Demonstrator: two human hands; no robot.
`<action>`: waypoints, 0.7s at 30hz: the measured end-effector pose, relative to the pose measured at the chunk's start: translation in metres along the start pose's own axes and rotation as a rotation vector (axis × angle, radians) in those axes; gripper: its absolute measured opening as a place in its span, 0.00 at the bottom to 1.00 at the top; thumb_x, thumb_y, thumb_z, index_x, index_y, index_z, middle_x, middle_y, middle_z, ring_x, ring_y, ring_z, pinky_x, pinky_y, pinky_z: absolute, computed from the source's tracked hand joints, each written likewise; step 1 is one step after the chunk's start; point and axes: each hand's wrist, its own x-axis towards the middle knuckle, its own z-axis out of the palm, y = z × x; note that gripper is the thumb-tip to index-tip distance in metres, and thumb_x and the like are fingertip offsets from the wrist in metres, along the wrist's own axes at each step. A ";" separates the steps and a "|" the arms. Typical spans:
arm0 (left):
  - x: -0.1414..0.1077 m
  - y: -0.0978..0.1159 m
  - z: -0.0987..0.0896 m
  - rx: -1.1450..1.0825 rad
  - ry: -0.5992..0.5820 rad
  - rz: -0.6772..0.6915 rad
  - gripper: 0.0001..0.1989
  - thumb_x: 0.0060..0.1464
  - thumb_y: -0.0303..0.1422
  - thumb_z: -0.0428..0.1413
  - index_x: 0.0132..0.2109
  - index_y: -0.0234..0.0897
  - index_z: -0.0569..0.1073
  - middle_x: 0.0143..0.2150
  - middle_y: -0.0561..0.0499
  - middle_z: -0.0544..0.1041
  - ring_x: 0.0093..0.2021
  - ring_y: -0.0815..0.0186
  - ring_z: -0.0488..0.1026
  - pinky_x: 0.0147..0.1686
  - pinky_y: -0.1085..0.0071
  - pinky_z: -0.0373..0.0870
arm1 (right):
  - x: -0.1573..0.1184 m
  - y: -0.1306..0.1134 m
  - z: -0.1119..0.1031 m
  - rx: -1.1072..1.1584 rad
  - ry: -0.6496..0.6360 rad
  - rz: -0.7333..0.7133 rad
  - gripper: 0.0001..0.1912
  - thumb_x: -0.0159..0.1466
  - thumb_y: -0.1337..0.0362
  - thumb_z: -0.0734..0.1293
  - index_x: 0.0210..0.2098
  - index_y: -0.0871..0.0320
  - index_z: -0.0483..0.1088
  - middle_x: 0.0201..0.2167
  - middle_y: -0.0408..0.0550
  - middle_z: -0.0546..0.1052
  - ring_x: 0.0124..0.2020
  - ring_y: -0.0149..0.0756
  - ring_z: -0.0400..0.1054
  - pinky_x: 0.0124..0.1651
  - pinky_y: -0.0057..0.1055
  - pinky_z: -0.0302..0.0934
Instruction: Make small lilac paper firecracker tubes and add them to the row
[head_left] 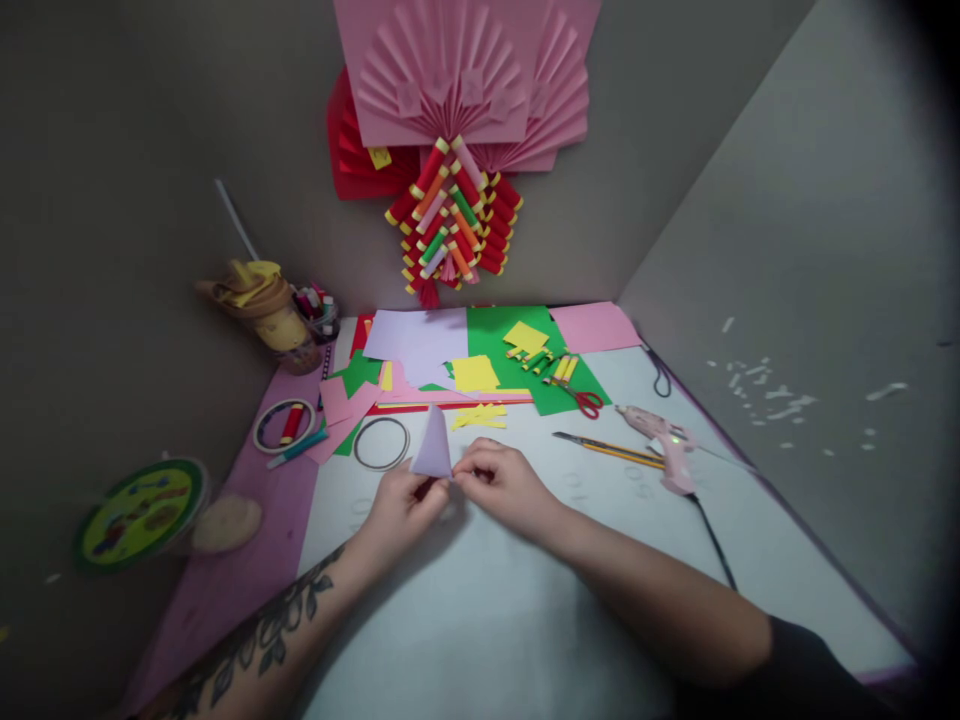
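Observation:
A small piece of lavender paper (431,447), tapering to a point at the top, stands up between my hands above the white table cover. My left hand (405,512) pinches its lower edge, thumb in front. My right hand (504,484) is closed at the paper's lower right corner, fingertips pressed together; whether they grip the corner itself is hard to see. Just beyond the paper lie a thin ring (381,444) and several yellow paper strips (480,416). To the right of my right hand rests a box cutter (607,447) beside a yellow pencil.
A pink glue gun (660,440) with its cord lies at the right. Red-handled scissors (589,403), a green sheet (499,325), a lavender sheet (416,335) and paper scraps cover the back. A drink cup (281,320) stands back left. Paper fans and firecracker-like rolls (442,215) hang on the wall.

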 end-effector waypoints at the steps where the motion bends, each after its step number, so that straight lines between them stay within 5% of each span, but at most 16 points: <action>1: 0.000 0.000 0.000 0.002 -0.001 0.000 0.14 0.50 0.33 0.51 0.19 0.35 0.67 0.17 0.55 0.59 0.22 0.71 0.57 0.23 0.75 0.51 | 0.000 0.000 0.000 0.005 -0.001 0.006 0.08 0.55 0.73 0.64 0.26 0.57 0.74 0.26 0.43 0.70 0.29 0.29 0.65 0.31 0.26 0.57; 15: 0.000 -0.002 0.000 -0.069 -0.034 -0.063 0.15 0.49 0.36 0.52 0.18 0.34 0.63 0.17 0.56 0.57 0.21 0.72 0.55 0.22 0.75 0.51 | 0.000 0.002 -0.001 -0.137 0.053 -0.129 0.08 0.56 0.73 0.62 0.25 0.56 0.71 0.26 0.43 0.70 0.30 0.31 0.65 0.33 0.27 0.58; 18: 0.001 0.000 -0.001 -0.191 -0.047 -0.160 0.14 0.47 0.37 0.53 0.20 0.34 0.63 0.17 0.57 0.58 0.21 0.73 0.55 0.21 0.76 0.52 | 0.008 0.008 -0.023 -0.350 0.184 -0.219 0.07 0.58 0.71 0.61 0.28 0.56 0.70 0.29 0.47 0.71 0.34 0.34 0.66 0.39 0.30 0.59; 21: 0.002 0.001 -0.003 -0.317 -0.088 -0.212 0.11 0.45 0.37 0.55 0.23 0.33 0.68 0.20 0.55 0.63 0.23 0.71 0.59 0.23 0.76 0.56 | 0.020 0.020 -0.064 -0.618 0.391 -0.136 0.09 0.60 0.68 0.59 0.30 0.58 0.71 0.32 0.51 0.73 0.37 0.39 0.67 0.42 0.33 0.59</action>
